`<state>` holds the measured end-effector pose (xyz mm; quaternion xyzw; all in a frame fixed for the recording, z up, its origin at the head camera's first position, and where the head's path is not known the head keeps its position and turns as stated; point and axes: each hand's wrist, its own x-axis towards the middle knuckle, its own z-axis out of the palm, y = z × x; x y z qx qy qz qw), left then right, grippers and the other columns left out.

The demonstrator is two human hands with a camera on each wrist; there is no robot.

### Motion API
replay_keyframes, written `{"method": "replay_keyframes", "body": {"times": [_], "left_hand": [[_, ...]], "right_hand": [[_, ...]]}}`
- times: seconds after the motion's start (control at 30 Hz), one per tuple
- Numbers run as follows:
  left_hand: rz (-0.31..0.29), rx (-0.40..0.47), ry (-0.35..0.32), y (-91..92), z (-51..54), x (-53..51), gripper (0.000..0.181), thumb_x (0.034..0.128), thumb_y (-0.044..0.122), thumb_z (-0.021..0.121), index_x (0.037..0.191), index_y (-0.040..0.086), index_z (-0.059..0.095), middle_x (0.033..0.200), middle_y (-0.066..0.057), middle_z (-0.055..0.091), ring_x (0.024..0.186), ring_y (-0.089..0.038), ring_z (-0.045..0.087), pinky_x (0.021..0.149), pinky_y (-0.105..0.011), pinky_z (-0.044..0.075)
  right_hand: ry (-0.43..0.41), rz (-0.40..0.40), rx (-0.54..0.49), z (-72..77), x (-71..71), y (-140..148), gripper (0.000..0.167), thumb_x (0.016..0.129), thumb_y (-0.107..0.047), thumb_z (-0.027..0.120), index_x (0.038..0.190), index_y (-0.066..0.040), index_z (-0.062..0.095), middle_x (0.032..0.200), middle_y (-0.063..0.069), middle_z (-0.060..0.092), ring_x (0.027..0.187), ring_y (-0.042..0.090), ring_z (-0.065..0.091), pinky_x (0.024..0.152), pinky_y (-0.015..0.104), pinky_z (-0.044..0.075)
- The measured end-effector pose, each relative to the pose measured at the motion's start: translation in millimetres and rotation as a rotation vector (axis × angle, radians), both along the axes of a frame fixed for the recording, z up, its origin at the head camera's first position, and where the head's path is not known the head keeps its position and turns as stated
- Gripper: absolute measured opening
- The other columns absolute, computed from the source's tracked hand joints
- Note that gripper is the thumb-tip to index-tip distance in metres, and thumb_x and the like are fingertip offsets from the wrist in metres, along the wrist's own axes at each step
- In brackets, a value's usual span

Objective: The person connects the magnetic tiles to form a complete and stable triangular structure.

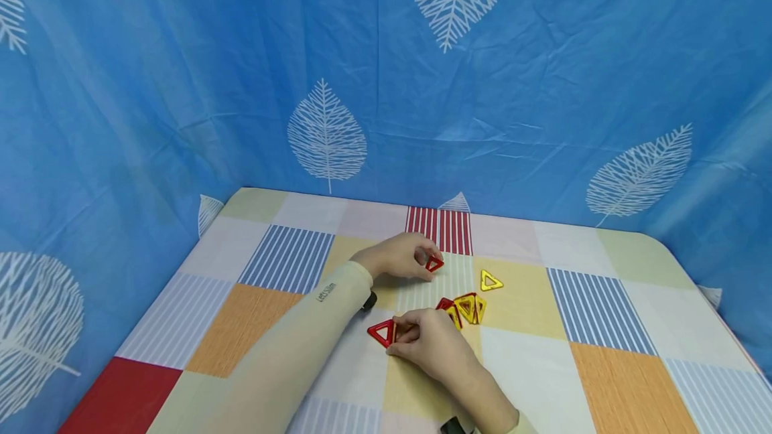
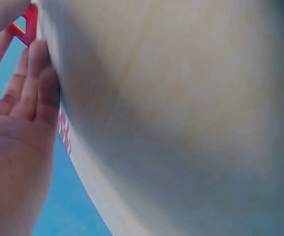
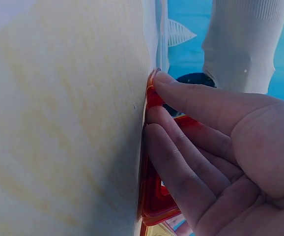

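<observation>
Toward the back of the table, my left hand [image 1: 403, 256] pinches a small red triangle frame [image 1: 438, 262] between fingertips and thumb; in the left wrist view the red triangle [image 2: 30, 24] shows at the fingertips. Nearer the front, my right hand [image 1: 439, 348] holds another red triangle [image 1: 391, 331] low at the tabletop, thumb on its near side. Just beyond that hand lies a cluster of overlapping yellow triangles [image 1: 463, 302] and red triangles [image 1: 444, 303], partly hidden by the hand. One yellow triangle [image 1: 484, 281] lies apart, behind the cluster.
A patchwork-patterned cloth covers the table [image 1: 525, 360]. Blue curtain [image 1: 386, 132] with white leaf prints hangs behind the table and along its sides. The left forearm in a pale sleeve [image 1: 289, 347] crosses the table's left front.
</observation>
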<state>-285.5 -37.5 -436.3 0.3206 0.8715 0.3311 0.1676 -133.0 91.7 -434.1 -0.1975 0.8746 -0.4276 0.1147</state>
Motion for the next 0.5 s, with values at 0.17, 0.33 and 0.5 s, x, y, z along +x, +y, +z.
{"method": "replay_keyframes", "body": {"times": [0.17, 0.33, 0.5], "left_hand": [[0.054, 0.066, -0.075, -11.8, 4.1, 5.7, 0.032, 0.0836, 0.017, 0.085, 0.114, 0.021, 0.075, 0.111, 0.008, 0.063, 0.088, -0.008, 0.063, 0.076, -0.027, 0.051], [0.061, 0.108, -0.145, -27.5, 6.4, 15.1, 0.034, 0.0842, 0.015, 0.084, 0.117, 0.018, 0.075, 0.118, 0.005, 0.063, 0.089, -0.008, 0.065, 0.072, -0.030, 0.052], [0.048, 0.147, -0.195, -45.2, 8.7, 25.5, 0.034, 0.0854, 0.013, 0.083, 0.119, 0.015, 0.074, 0.113, 0.003, 0.068, 0.089, -0.008, 0.068, 0.074, -0.031, 0.054]], "right_hand": [[0.016, -0.001, -0.003, -0.2, -0.2, -0.1, 0.034, 0.077, -0.009, 0.087, 0.107, 0.004, 0.075, 0.083, -0.002, 0.072, 0.071, 0.004, 0.067, 0.065, 0.021, 0.054], [0.015, -0.003, 0.003, -1.0, 0.1, -0.2, 0.035, 0.077, -0.008, 0.087, 0.107, 0.005, 0.075, 0.082, -0.001, 0.073, 0.070, 0.004, 0.067, 0.064, 0.021, 0.054], [0.000, -0.003, -0.013, -0.8, 1.0, -0.7, 0.036, 0.078, -0.009, 0.087, 0.108, 0.005, 0.075, 0.082, -0.001, 0.074, 0.070, 0.004, 0.067, 0.063, 0.022, 0.054]]}}
